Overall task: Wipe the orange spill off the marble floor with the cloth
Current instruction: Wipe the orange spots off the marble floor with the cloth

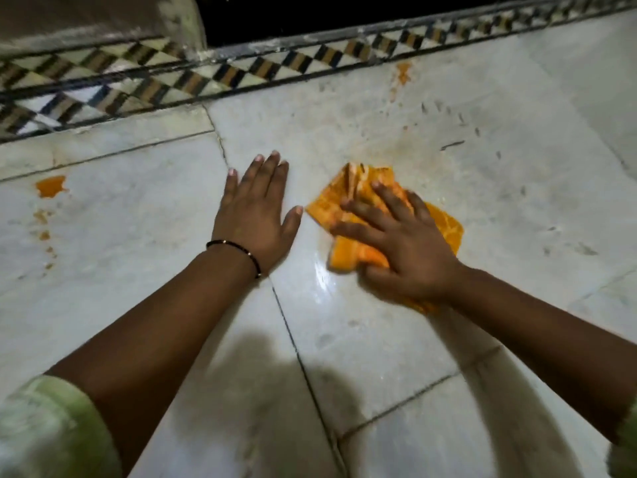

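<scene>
No legible text or labels

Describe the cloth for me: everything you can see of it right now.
The cloth is orange-yellow, looks like soft woven fabric, crumpled and folded into uneven layers, and lies flat on the marble floor. Faint paler lines cross it. The right hand presses on it with spread fingers and covers its middle; edges stick out beyond the fingertips and beside the wrist. It is blurred, so finer detail cannot be told. The left hand lies beside it, apart.

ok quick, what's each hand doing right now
Left hand: open, flat on the marble floor, holding nothing.
Right hand: open, fingers spread, pressing the orange cloth onto the floor.
</scene>
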